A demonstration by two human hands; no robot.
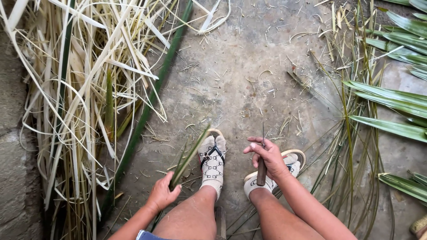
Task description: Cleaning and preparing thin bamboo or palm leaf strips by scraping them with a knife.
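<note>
The person sits above a bare concrete floor (pixel 249 84) strewn with thin plant scraps, both knees and socked feet in sandals showing at the bottom of the view.

The left hand (pixel 162 194) is low on the left, beside the left knee. Its fingers are closed around the lower end of a narrow green leaf strip (pixel 190 155), which rises from the fist and slants up to the right, its tip ending just beside the left sandal (pixel 212 161). The strip is held clear of the floor.

The right hand (pixel 267 155) is raised over the right foot. Its fingers are wrapped around the brown handle of a knife (pixel 261 171), the handle pointing down from the fist and a thin blade pointing up above the knuckles. The index finger juts out to the left. The right sandal (pixel 291 166) lies directly under this hand. The two hands are apart, with the left foot between them.

On the left, a large heap of pale dried leaf strips (pixel 89 89) spreads along a rough wall (pixel 13 133). A long dark green stalk (pixel 147 111) lies diagonally along the heap's right edge, running from the top of the view down toward the left hand. On the right, fresh green palm leaves (pixel 391 98) fan in from the edge, with a loose bundle of thin green midribs (pixel 351 146) lying lengthwise beside them, near the right foot.
</note>
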